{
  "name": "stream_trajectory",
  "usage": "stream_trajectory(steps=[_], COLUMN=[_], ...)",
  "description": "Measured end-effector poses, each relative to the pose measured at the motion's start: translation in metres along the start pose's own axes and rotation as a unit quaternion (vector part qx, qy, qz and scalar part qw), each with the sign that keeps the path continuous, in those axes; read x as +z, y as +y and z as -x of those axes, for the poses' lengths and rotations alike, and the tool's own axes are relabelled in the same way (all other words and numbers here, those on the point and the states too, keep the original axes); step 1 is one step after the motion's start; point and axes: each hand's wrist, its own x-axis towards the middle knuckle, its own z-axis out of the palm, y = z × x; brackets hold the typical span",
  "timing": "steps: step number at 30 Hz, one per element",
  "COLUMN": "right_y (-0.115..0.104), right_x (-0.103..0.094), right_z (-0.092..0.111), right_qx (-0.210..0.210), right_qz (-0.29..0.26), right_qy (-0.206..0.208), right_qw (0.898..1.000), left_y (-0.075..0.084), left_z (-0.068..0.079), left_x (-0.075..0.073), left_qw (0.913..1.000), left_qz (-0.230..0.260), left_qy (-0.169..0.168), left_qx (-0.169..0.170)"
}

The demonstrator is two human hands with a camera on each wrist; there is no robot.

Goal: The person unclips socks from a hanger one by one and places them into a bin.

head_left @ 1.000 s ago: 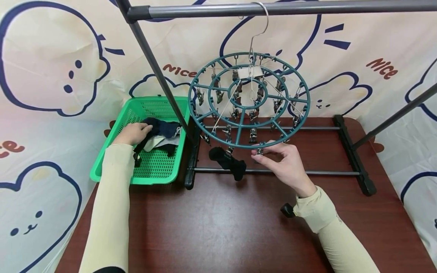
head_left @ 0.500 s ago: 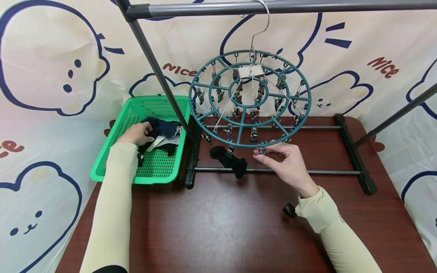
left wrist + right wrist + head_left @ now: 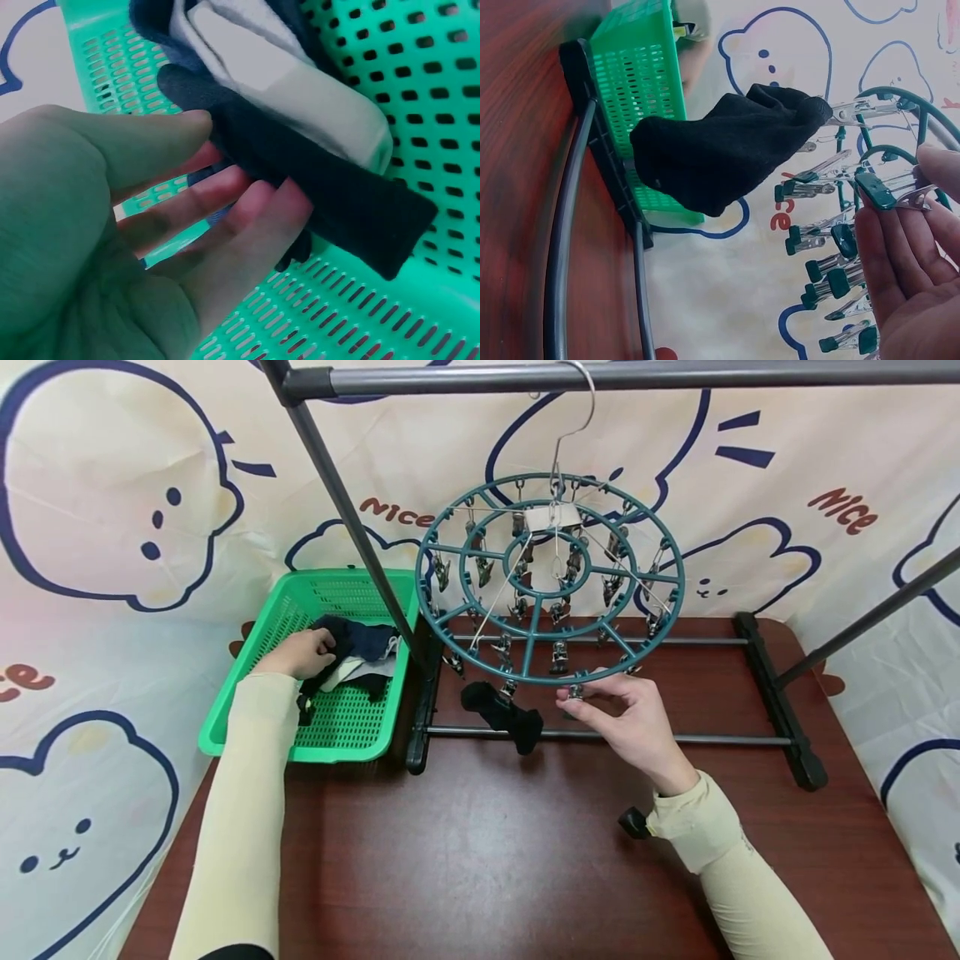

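Observation:
In the green basket [image 3: 337, 747], my left hand [image 3: 295, 654] holds a black sock [image 3: 330, 176], thumb on its near edge and fingers against its side. Beside it lie a white-grey sock [image 3: 300, 101] and a navy sock [image 3: 367, 643]. My right hand [image 3: 633, 714] pinches a metal clip [image 3: 877, 189] with green tips at the front rim of the round teal drying hanger [image 3: 528, 652]. Another black sock [image 3: 720, 150] hangs from a clip just left of that hand. In the right wrist view, nothing shows between the pinched clip's tips.
The hanger hooks on a grey metal rail [image 3: 465, 380]. The rack's base bars [image 3: 720, 740] and black feet [image 3: 808, 768] stand on the brown table [image 3: 480, 860]. Several more clips [image 3: 832, 285] dangle from the rings. A slanted post [image 3: 352, 514] passes in front of the basket's right side.
My left hand has shifted slightly right among the socks, its fingers drawn in more. The right hand stays on the clip, almost unmoved.

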Motion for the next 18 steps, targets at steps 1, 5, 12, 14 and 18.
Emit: stream_trajectory(steps=[1,5,12,14,18], right_y=[0.0,-0.001,-0.001,-0.001,-0.001], right_x=[0.0,0.001,0.001,0.0,-0.001], right_z=[0.0,0.0,0.0,0.0,0.0], right_qx=[0.0,0.0,0.003,0.004,0.003], right_qz=[0.0,0.0,-0.004,-0.005,-0.01], right_qy=[0.0,-0.001,-0.002,-0.001,0.001], right_qw=[1.0,1.0,1.0,1.0,1.0], left_y=[0.001,0.003,0.023,0.037,0.07], left_z=[0.002,0.01,0.036,0.048,0.075], left_x=[-0.001,-0.004,-0.02,-0.028,-0.034], left_qw=[1.0,1.0,0.9974,0.9949,0.9837], left_qz=[0.001,0.003,0.019,0.023,0.026], left_qy=[0.0,0.001,0.028,0.043,0.094], left_qx=[0.001,0.009,0.064,0.088,0.151])
